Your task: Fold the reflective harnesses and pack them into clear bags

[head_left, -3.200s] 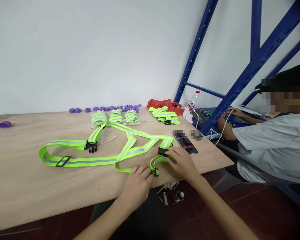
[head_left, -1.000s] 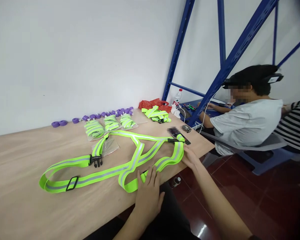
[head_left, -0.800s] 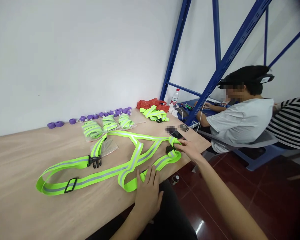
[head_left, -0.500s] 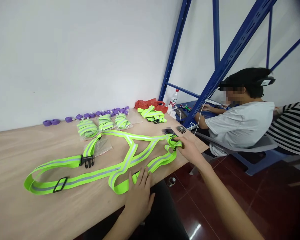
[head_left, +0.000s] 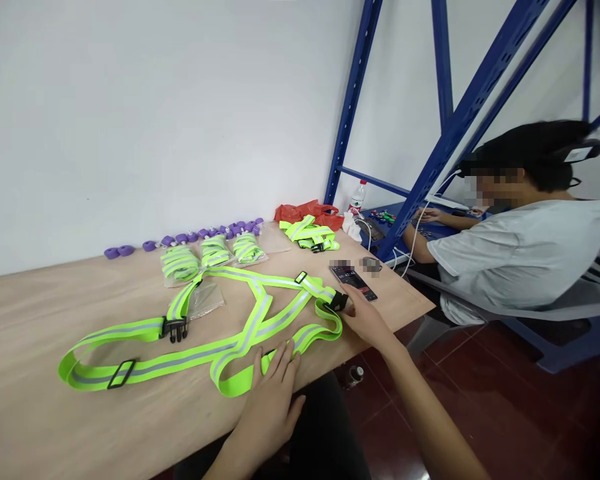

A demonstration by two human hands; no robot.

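A lime-yellow reflective harness (head_left: 195,355) with a grey stripe lies spread over the wooden table. My left hand (head_left: 273,390) rests on its lower strap at the table's front edge, fingers spread and palm down. At the harness's right end, my right hand (head_left: 360,317) has its fingers closed on a black buckle (head_left: 338,301). A second black buckle (head_left: 175,328) lies on the left part, with a black slider (head_left: 121,374) below it. Another slider (head_left: 301,277) sits on the upper right strap.
Bagged folded straps (head_left: 180,263), purple pieces (head_left: 125,251), a red plastic bag (head_left: 307,212) and another bundled strap (head_left: 310,233) lie behind. A phone (head_left: 355,281) is beyond my right hand. Blue rack posts (head_left: 350,100) and a seated person (head_left: 525,233) are at the right.
My right hand has moved slightly left and down, with the buckle now showing at its fingertips. The bunched right end has opened out, uncovering the slider and more of the phone. The view has shifted right.
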